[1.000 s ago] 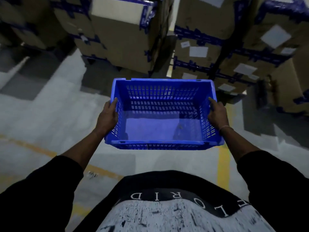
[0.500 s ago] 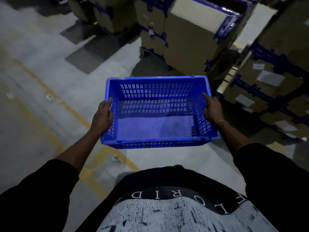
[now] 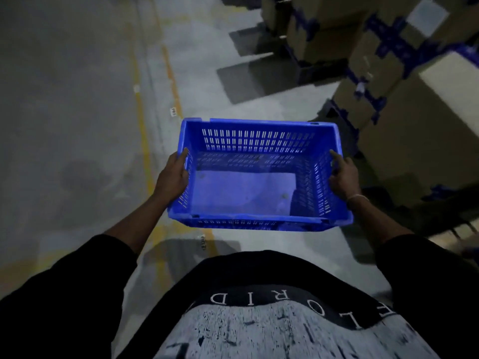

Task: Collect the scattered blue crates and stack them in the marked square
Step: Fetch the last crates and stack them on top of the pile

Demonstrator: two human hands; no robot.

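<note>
- Over a dim grey concrete floor [image 3: 77, 125], smooth and faintly mottled, an empty blue rectangular plastic crate [image 3: 259, 177] is carried in the air at waist height, close in front of the person's body.
- Crate walls are moulded plastic pierced with rows of narrow vertical slots; the bottom is a solid, smooth panel with a slight sheen; the rim is thick and rolled outward.
- Left hand [image 3: 172, 177] is clamped on the crate's left short wall, thumb lying along the top rim, fingers hidden on the outside.
- Right hand [image 3: 343, 178] grips the right short wall likewise, thumb on the rim; a thin pale bangle [image 3: 359, 197] circles that wrist.
- Both forearms are bare below pushed-up black sleeves [image 3: 64, 294]; a pale shirt with worn lettering fills the lower frame.
- Worn yellow painted lines [image 3: 141, 112] run lengthwise along the floor under and beyond the crate; small white tags lie beside them.
- Stacked brown cardboard boxes [image 3: 414, 130], matte, bound with blue strapping and corner pieces, stand to the right, some with white paper labels; blurred detail.
</note>
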